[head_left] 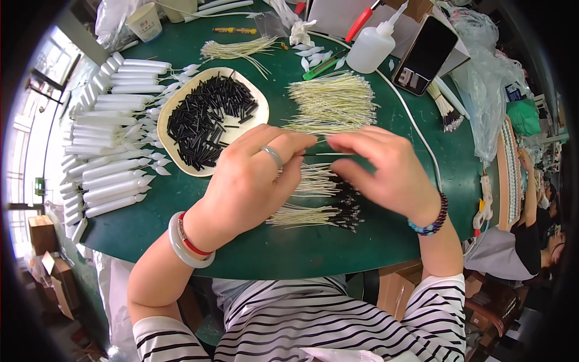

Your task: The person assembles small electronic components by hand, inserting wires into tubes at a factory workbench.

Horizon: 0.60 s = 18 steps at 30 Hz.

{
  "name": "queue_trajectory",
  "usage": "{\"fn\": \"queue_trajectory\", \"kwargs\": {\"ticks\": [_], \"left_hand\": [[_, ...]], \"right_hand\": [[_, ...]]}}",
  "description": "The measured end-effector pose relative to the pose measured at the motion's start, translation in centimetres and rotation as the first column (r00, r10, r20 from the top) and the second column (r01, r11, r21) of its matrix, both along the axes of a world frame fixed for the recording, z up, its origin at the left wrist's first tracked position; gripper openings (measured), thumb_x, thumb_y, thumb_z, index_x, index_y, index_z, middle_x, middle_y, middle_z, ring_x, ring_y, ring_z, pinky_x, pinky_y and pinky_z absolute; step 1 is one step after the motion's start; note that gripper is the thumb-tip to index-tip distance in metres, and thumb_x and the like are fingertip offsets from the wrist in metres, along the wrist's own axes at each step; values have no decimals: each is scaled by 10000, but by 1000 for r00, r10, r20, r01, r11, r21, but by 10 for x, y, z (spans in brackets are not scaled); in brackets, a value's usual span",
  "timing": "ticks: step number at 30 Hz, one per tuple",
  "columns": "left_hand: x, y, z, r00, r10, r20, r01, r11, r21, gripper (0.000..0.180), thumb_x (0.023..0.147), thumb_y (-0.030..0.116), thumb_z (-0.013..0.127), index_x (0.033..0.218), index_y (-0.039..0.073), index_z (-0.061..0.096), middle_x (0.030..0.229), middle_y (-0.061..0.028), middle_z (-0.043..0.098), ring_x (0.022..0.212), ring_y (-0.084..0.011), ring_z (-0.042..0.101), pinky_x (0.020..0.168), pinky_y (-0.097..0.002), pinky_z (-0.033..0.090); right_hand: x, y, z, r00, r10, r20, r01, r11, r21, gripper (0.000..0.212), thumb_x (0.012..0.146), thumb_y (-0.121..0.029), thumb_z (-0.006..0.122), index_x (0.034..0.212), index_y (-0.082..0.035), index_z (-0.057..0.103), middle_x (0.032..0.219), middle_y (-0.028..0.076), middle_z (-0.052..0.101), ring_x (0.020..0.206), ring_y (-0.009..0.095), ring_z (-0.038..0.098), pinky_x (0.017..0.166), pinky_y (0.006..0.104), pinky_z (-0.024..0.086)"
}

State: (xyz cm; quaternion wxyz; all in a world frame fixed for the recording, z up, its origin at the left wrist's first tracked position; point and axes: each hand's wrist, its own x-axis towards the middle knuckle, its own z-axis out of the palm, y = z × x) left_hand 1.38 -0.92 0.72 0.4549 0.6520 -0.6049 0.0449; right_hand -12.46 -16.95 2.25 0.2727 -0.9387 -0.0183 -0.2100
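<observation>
My left hand (247,172) is closed in a pinch on a thin white wire (329,154), which runs right from its fingertips. My right hand (386,163) is around the far end of this wire, thumb and fingers apart, the thumb smeared by motion. Behind the hands lies a thick pile of pale wires (332,102) with small tips. Below them, bundles of similar wires (304,214) have black sleeves on their right ends. Next to my left hand stands a cream dish (260,102) of short black tubes (205,108).
Rows of white candle-shaped tubes (117,175) fill the table's left side. At the back are a white squeeze bottle (371,48), a phone (425,54), a green cutter (322,66) and a paper cup (145,23). A white cable (416,120) crosses the right side. Another person (512,250) sits far right.
</observation>
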Motion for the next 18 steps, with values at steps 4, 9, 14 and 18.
{"fn": "queue_trajectory", "kwargs": {"ticks": [4, 9, 14, 18], "left_hand": [[-5, -3, 0, 999, -39, -9, 39, 999, 18, 242, 716, -70, 687, 938, 25, 663, 812, -93, 664, 704, -220, 647, 618, -283, 520], [-4, 1, 3, 995, -80, 66, 77, 996, 46, 181, 716, -42, 709, 877, 30, 664, 791, -92, 665, 683, -223, 643, 588, -294, 511], [7, 6, 1, 1000, -2, 22, 0, 996, 84, 175, 718, -75, 685, 864, 19, 660, 754, -97, 638, 668, -235, 628, 592, -285, 491], [6, 2, 2, 999, -32, 36, 30, 999, 34, 163, 724, -76, 683, 859, 13, 656, 753, -97, 635, 675, -225, 627, 594, -285, 488]], "right_hand": [[1, 1, 3, 995, 52, -89, -52, 999, 9, 114, 817, -130, 647, 864, -26, 652, 735, 103, 642, 693, 278, 615, 644, 358, 481], [4, 3, -3, 994, 90, -55, -81, 987, 139, 120, 767, -134, 691, 833, -38, 659, 725, 90, 641, 664, 262, 614, 632, 356, 472], [-2, -17, -4, 999, 46, 2, -46, 998, 53, 94, 720, -24, 725, 793, -30, 665, 746, 72, 656, 659, 206, 607, 643, 296, 460], [0, -4, -2, 999, -1, -42, 5, 994, 109, 112, 706, -5, 731, 775, -31, 647, 726, 59, 638, 637, 204, 584, 617, 294, 454]]}}
